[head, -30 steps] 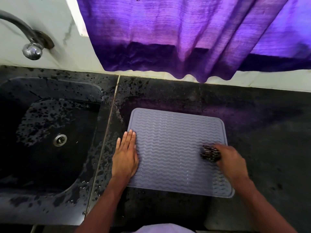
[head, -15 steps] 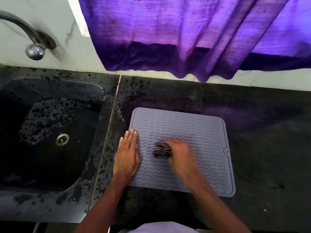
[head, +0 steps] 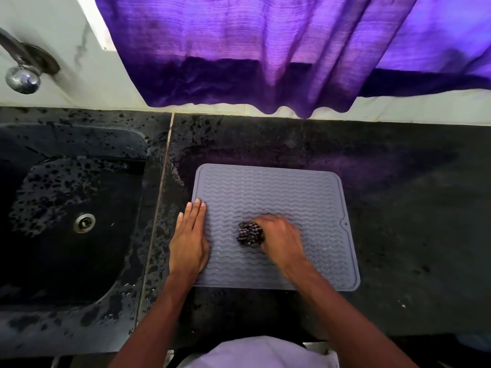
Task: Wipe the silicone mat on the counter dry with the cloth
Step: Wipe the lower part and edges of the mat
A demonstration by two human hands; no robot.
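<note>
**A:** Where are you working?

**Me:** At a dark, wet counter, sink to my left, purple curtain hanging behind. The grey mat lies flat in front of me.

**A:** And your 2 hands?

**Me:** My left hand rests flat and open on the mat's left edge, pinning it. My right hand is closed around the bunched cloth near the middle. Unwiped mat lies mostly to my right and away from me, so the right hand is nearer.

**A:** Any writing?

**Me:** None I can read.

Left hand lies flat; right hand is fisted, gripping.
</note>
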